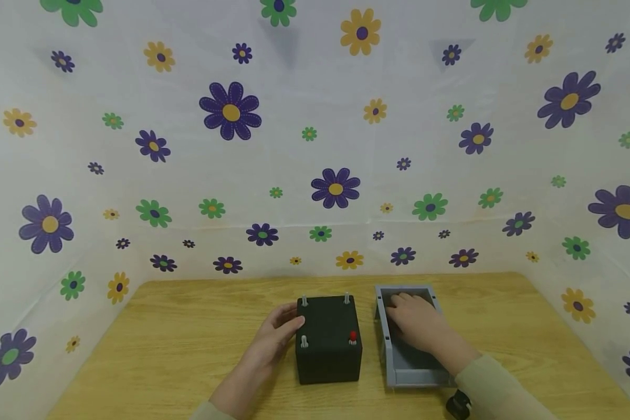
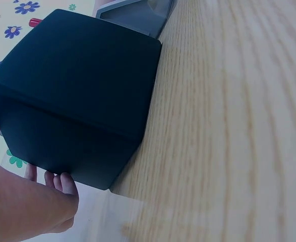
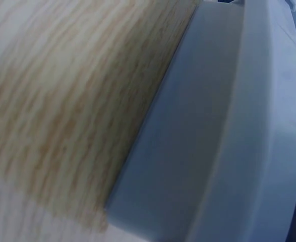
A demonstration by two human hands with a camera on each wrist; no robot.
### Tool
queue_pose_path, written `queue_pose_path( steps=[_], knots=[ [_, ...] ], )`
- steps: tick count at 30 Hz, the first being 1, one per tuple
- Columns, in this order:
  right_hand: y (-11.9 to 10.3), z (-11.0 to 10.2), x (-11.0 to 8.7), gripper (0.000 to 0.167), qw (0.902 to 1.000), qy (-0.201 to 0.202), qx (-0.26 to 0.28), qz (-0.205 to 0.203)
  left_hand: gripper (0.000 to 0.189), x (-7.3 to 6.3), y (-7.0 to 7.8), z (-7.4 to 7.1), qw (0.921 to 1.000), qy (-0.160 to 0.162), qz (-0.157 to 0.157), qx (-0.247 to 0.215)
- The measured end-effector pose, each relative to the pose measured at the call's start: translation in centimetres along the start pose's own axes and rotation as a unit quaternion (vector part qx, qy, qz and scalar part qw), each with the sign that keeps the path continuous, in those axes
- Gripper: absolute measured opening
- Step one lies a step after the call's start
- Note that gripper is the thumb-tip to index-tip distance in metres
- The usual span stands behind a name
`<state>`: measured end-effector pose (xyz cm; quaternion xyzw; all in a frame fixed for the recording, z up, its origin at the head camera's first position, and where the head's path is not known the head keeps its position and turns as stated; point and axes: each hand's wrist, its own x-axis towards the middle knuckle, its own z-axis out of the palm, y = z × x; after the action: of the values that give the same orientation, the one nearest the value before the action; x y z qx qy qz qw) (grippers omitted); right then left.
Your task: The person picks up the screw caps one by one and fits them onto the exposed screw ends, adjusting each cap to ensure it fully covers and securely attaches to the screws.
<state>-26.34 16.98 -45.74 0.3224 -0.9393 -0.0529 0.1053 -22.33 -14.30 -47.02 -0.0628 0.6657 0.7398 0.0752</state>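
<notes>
On the table stands a black box [image 1: 328,332] with a metal bolt upright at each top corner. The bolt at the near right corner carries a red cap [image 1: 353,336]. My left hand [image 1: 275,338] holds the box at its left side, thumb at the top edge and fingers round toward the back; the left wrist view shows those fingertips [image 2: 67,182] against the black wall. To the right, my right hand [image 1: 415,321] reaches down into a grey plastic bin [image 1: 417,378]. Its fingertips are hidden inside, and I cannot tell whether they hold anything.
A small black object [image 1: 458,405] lies by the bin's near right corner, under the right forearm. The wooden table [image 1: 163,350] ends at a white flower-print sheet [image 1: 294,175] at the back and both sides. In the right wrist view the bin's wall [image 3: 188,141] fills much of the picture.
</notes>
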Motion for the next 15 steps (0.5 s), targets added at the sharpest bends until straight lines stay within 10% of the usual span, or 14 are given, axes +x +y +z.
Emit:
queue_pose_path(
  steps=[15],
  knots=[
    [-0.16,-0.14,0.02,0.012,1.0,0.007,-0.003,0.003,0.058,0.07,-0.06,-0.06,1.0,-0.002,0.001,0.002]
  ],
)
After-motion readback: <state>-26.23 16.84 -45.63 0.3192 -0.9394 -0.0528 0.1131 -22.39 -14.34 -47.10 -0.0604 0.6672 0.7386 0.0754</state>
